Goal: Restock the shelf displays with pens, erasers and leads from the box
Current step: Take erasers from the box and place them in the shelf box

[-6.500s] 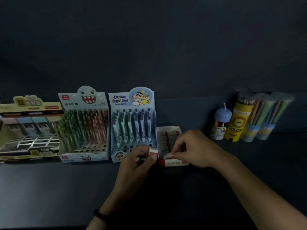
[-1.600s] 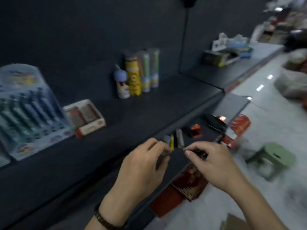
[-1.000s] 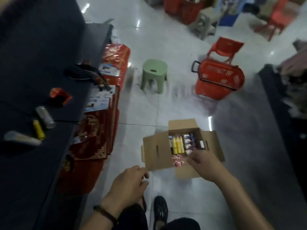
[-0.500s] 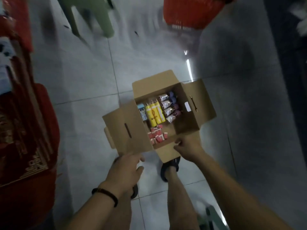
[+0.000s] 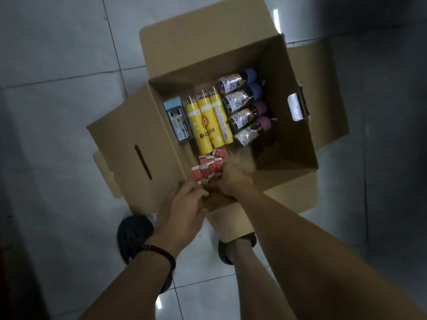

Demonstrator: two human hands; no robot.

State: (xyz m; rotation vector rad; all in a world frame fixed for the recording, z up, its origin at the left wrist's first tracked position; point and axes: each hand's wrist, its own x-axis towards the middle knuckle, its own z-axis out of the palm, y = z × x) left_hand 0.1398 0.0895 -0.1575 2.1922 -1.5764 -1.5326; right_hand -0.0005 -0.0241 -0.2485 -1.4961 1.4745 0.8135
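Observation:
An open cardboard box (image 5: 293, 144) stands on the tiled floor below me. A pile of small red-and-white erasers (image 5: 208, 166) lies in its near left corner. My right hand (image 5: 233, 179) is inside the box, fingers curled into that pile. My left hand (image 5: 184, 204) rests at the near wall, its fingertips touching the nearest erasers; whether it holds any is hidden. Further in lie a blue lead case (image 5: 178, 118), three yellow colour-pencil tubes (image 5: 209, 121) and several clear tubes with blue and purple caps (image 5: 240, 105).
The box flaps spread outward on all sides, the left flap (image 5: 129, 153) with a handle slot. My feet in black sandals (image 5: 134, 234) stand just before the near flap. Pale floor tiles surround the box. The shelf is out of view.
I have turned from the shelf to the box on the floor and bent closer. Both hands went from the near flap into the eraser pile.

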